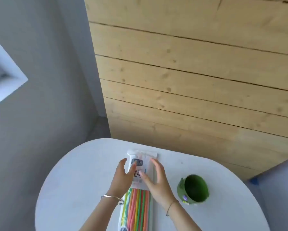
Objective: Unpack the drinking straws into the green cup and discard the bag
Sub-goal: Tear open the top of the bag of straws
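Observation:
A long clear bag (144,157) of coloured drinking straws (138,209) lies flat on the white table, running away from me. My left hand (122,178) hovers over the bag's left side with its fingers apart. My right hand (155,178) is over the bag's right side, fingers spread, and holds nothing. Both hands cover the bag's printed label area. The green cup (194,190) stands upright and empty to the right of my right hand.
The round white table (73,189) ends close behind the bag. A wooden plank wall (190,72) rises beyond it and a grey wall (48,80) stands at the left. Blue tape (255,180) shows at the right.

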Available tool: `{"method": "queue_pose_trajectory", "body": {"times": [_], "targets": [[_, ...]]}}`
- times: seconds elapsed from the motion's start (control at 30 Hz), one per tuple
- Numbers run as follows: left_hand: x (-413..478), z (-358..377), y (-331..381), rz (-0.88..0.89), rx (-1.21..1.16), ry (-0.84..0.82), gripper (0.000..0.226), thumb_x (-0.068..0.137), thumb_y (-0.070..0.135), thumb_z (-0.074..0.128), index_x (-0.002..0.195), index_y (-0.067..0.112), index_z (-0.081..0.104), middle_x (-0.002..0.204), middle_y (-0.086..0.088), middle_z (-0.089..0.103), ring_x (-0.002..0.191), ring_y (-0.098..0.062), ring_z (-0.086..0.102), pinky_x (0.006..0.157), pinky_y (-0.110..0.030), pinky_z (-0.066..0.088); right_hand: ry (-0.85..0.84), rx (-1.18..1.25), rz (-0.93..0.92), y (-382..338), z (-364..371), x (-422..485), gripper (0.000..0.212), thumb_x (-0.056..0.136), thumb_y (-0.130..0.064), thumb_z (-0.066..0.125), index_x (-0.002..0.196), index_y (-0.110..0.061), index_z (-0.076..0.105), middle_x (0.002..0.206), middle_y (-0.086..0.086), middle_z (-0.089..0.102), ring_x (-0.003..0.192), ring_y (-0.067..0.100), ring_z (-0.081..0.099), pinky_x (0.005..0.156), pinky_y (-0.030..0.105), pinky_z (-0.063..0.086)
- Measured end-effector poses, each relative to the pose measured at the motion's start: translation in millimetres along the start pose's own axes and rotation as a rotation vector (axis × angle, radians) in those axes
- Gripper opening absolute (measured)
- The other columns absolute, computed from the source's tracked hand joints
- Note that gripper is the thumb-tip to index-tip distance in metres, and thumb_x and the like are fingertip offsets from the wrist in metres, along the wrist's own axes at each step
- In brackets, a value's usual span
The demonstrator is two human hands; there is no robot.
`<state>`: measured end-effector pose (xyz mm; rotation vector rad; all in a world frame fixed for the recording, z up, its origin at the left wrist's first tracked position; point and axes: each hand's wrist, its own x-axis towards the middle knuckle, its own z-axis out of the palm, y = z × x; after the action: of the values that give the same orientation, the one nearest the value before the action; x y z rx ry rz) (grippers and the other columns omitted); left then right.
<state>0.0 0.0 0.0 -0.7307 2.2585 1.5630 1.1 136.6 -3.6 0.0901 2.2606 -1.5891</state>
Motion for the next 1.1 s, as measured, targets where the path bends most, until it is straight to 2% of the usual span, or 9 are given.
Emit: {"method": "queue_pose_trajectory", "body": {"times": [0.1, 0.2, 0.3, 0.4, 0.5, 0.67, 0.8, 0.97, 1.1], "targets": [[25, 20, -22, 0.018, -0.097, 0.021, 0.062, 0.097, 0.038, 0.046, 0.15, 0.012, 0.027, 0.15, -0.008, 0.04, 0.135, -0.022, 0.041, 0.103, -0.024, 0.035, 0.009, -0.038, -0.122, 29, 18, 25, 0.059, 0.079, -0.059, 0.055, 0.131, -0.046, 0.029, 0.14, -0.027, 0.027, 0.129, -0.015, 0.024, 0.097, -0.004, 0.02], [39, 26, -32, 0.062, -0.166, 0.027, 0.04, 0.1, 0.033, 0.042, 0.135, 0.013, 0.043, 0.104, 0.009, 0.06, 0.09, -0.001, 0.057, 0.063, -0.001, 0.041, -0.003, -0.014, -0.183, 54, 29, 42, 0.046, 0.083, -0.06, 0.044, 0.126, -0.05, 0.033, 0.145, -0.024, 0.022, 0.137, -0.011, 0.013, 0.114, 0.015, 0.013], [48, 27, -38, 0.153, -0.193, 0.022, 0.036, 0.1, 0.037, 0.039, 0.127, 0.016, 0.051, 0.097, 0.015, 0.058, 0.081, 0.006, 0.055, 0.052, 0.001, 0.039, 0.012, -0.039, -0.289, 71, 38, 52, 0.059, 0.08, -0.071, 0.028, 0.134, -0.046, 0.033, 0.141, -0.039, 0.018, 0.137, -0.016, 0.004, 0.118, 0.018, 0.006], [52, 26, -41, 0.239, -0.138, 0.04, 0.038, 0.099, 0.044, 0.036, 0.126, 0.021, 0.049, 0.106, 0.014, 0.059, 0.087, 0.005, 0.055, 0.062, -0.004, 0.043, 0.002, -0.066, -0.345, 77, 45, 57, 0.045, 0.083, -0.063, 0.022, 0.127, -0.055, 0.024, 0.133, -0.049, 0.009, 0.138, -0.016, -0.005, 0.116, 0.016, 0.0], [57, 21, -41, 0.307, -0.092, 0.042, 0.052, 0.098, 0.051, 0.032, 0.126, 0.014, 0.053, 0.117, -0.003, 0.066, 0.095, -0.008, 0.062, 0.085, -0.026, 0.048, 0.011, -0.017, -0.374, 81, 46, 62, 0.053, 0.082, -0.061, 0.021, 0.134, -0.049, 0.023, 0.134, -0.047, 0.01, 0.137, -0.017, -0.005, 0.119, 0.02, 0.0], [50, 15, -32, 0.353, -0.163, -0.003, 0.05, 0.094, 0.061, 0.029, 0.125, 0.027, 0.049, 0.104, 0.01, 0.062, 0.094, 0.001, 0.057, 0.074, -0.015, 0.043, 0.038, 0.043, -0.495, 77, 47, 65, 0.063, 0.088, -0.063, 0.024, 0.145, -0.037, 0.028, 0.15, -0.024, 0.027, 0.142, -0.004, 0.015, 0.12, 0.035, 0.017], [33, 12, -24, 0.415, -0.196, -0.022, 0.039, 0.095, 0.062, 0.024, 0.116, 0.037, 0.046, 0.106, 0.017, 0.058, 0.09, 0.009, 0.054, 0.065, -0.012, 0.038, 0.057, 0.042, -0.5, 65, 43, 53, 0.068, 0.084, -0.069, 0.025, 0.146, -0.039, 0.024, 0.152, -0.028, 0.02, 0.143, -0.007, 0.006, 0.121, 0.036, 0.013], [7, -2, -17, 0.562, -0.321, -0.065, 0.066, 0.091, 0.07, 0.018, 0.141, 0.037, 0.045, 0.143, 0.015, 0.052, 0.129, -0.003, 0.049, 0.109, -0.032, 0.039, 0.092, 0.003, -0.539, 31, 32, 14, 0.059, 0.084, -0.065, 0.019, 0.14, -0.047, 0.023, 0.15, -0.037, 0.012, 0.137, -0.019, -0.006, 0.121, 0.026, 0.002], [-35, -17, -3, 0.718, -0.436, -0.129, 0.063, 0.093, 0.066, 0.012, 0.125, 0.039, 0.059, 0.118, 0.009, 0.071, 0.113, -0.01, 0.064, 0.103, -0.039, 0.045, 0.08, 0.059, -0.615, -4, 17, -30, 0.058, 0.087, -0.059, 0.019, 0.141, -0.043, 0.031, 0.15, -0.035, 0.019, 0.137, -0.019, 0.004, 0.119, 0.021, 0.005]]}}
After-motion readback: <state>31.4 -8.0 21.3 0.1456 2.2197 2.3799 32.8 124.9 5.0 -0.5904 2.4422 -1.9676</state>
